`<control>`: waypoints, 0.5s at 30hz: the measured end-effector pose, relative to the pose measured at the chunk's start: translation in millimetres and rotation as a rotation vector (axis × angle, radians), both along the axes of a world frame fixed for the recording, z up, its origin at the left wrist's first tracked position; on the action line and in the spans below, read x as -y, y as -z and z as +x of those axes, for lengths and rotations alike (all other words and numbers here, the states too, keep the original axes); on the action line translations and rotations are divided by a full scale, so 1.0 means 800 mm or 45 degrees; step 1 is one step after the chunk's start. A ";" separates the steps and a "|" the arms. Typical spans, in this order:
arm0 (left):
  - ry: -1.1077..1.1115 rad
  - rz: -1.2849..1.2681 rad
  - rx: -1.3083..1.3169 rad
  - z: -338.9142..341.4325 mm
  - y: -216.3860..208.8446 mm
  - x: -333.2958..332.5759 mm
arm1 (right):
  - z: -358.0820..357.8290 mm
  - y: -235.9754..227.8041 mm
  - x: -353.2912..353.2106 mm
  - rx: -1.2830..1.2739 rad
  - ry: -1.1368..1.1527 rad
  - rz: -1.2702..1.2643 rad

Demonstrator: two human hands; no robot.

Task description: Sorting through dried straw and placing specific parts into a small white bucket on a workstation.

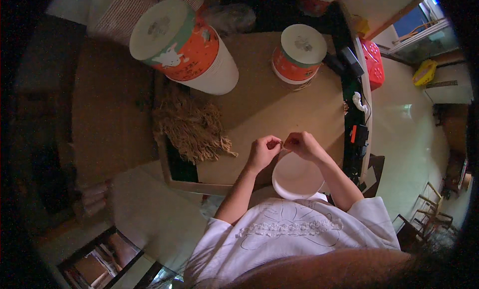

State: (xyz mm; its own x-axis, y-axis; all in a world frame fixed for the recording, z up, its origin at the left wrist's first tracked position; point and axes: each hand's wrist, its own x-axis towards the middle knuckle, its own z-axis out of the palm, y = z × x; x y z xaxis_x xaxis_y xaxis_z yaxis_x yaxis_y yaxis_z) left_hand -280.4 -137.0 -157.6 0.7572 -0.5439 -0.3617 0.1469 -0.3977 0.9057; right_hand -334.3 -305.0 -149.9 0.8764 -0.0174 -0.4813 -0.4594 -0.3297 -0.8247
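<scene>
A white paper bucket (298, 175) rests close against my shirt, its open mouth facing up. At its far rim, my left hand (265, 152) is closed in a pinch. My right hand (305, 146) pinches beside it, with its fingertips almost meeting the left ones. A thin brown strand shows between the fingertips; most of it is hidden. To the left, a tangled heap of brown twine (192, 127) lies on the cardboard sheet (254, 102).
A tall stack of orange, green and white paper buckets (182, 52) stands upside down at the far left. A shorter stack (299, 54) stands farther right. Dark devices (361, 139) and a crumpled white tissue (359, 102) lie along the right edge, near a red plastic stool (373, 64).
</scene>
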 end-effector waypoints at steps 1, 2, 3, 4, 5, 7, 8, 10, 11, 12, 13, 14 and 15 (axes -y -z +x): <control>0.003 0.002 0.001 0.000 0.001 -0.002 | 0.000 -0.001 -0.001 0.023 -0.020 -0.044; -0.001 -0.019 -0.026 0.000 0.002 -0.003 | 0.000 -0.004 -0.001 0.024 -0.017 -0.043; -0.005 -0.039 -0.052 0.001 0.001 -0.003 | 0.003 -0.015 -0.002 0.025 -0.017 -0.080; -0.002 -0.038 -0.050 0.002 -0.001 -0.003 | 0.005 -0.020 -0.003 0.026 -0.017 -0.118; -0.037 -0.106 -0.066 0.002 -0.004 -0.002 | 0.005 -0.020 -0.003 0.028 -0.014 -0.116; -0.065 -0.177 -0.077 0.002 -0.006 -0.001 | 0.003 -0.021 -0.002 0.081 -0.042 -0.203; -0.087 -0.160 -0.122 0.002 -0.003 -0.001 | 0.003 -0.022 -0.002 0.085 -0.038 -0.204; -0.107 -0.143 -0.165 0.003 -0.008 0.003 | 0.003 -0.024 -0.004 0.096 -0.034 -0.247; -0.084 -0.034 -0.056 0.003 -0.012 0.005 | 0.002 -0.025 -0.005 0.098 -0.031 -0.248; -0.064 0.075 0.055 0.003 -0.017 0.007 | 0.002 -0.028 -0.007 0.098 -0.014 -0.247; -0.064 0.075 0.057 0.002 -0.016 0.007 | 0.002 -0.030 -0.009 0.098 0.003 -0.247; -0.086 0.041 0.124 0.001 -0.015 0.008 | 0.001 -0.027 -0.009 0.100 0.003 -0.247; -0.108 0.005 0.191 0.000 -0.014 0.009 | 0.000 -0.021 -0.009 0.118 0.009 -0.256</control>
State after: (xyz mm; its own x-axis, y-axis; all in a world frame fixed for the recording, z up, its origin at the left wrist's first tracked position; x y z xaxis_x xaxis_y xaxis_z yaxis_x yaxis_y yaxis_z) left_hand -280.2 -143.8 -146.7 0.8461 -0.4743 -0.2432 0.0437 -0.3931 0.9185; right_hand -334.1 -297.6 -133.1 0.9162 -0.1115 -0.3848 -0.3877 -0.4889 -0.7815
